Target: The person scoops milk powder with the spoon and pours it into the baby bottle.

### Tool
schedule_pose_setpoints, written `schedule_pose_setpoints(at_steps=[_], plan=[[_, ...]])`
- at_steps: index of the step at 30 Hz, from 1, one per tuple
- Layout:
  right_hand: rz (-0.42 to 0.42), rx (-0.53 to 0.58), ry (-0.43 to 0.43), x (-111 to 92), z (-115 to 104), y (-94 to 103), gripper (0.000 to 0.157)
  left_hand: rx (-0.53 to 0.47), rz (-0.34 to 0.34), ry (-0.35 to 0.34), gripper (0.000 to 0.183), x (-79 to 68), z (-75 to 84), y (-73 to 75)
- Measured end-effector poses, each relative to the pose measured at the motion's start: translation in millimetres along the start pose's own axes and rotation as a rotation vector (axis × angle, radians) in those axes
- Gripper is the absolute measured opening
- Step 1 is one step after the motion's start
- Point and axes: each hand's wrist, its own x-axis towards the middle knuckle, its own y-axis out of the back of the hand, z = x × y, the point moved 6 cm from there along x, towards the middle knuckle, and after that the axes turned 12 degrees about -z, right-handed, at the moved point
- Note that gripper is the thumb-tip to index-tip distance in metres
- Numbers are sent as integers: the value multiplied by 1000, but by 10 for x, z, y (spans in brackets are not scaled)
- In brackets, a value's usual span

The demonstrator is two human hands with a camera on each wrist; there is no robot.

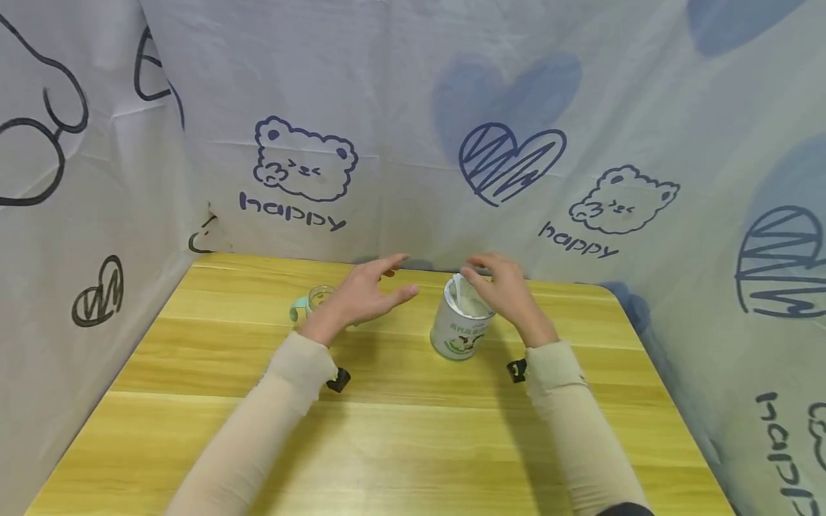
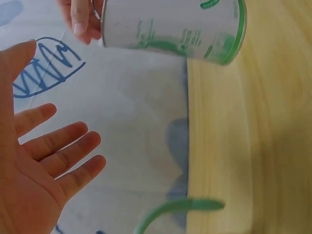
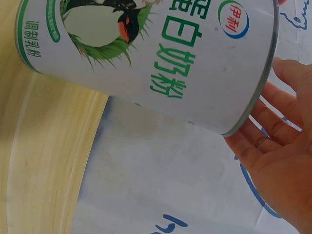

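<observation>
A white milk powder can [image 1: 459, 333] with green print stands upright on the table, its top uncovered. A white scoop handle [image 1: 459, 290] leans up at its rim. My right hand [image 1: 506, 287] is at the can's top right, thumb over the opening near the handle. In the right wrist view its relaxed fingers [image 3: 273, 124] lie right at the rim. To the left of the can, my left hand [image 1: 361, 297] hovers with fingers spread and holds nothing. Behind it stands a clear cup [image 1: 320, 292] with a mint green handle [image 2: 180, 205], partly hidden by that hand.
The wooden table [image 1: 413, 444] ends at a pale cloth [image 1: 400, 143] printed with bears and hearts, which hangs close behind the can and cup and along both sides. Small black devices [image 1: 338, 380] sit at both wrists.
</observation>
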Motion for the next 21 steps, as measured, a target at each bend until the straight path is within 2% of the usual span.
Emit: schedule_pose_setpoints(at_steps=[5, 11, 17, 21], plan=[[-13, -38, 31, 22, -32, -28, 44, -66, -35, 13, 83, 121, 2, -180], [-21, -55, 50, 36, -53, -59, 40, -111, -50, -20, 79, 234, 27, -357], [-28, -88, 75, 53, -72, -111, 35, -155, -80, -25, 77, 344, 32, -581], [-21, -102, 85, 45, -98, -125, 32, -170, -91, -29, 78, 393, 59, -678]])
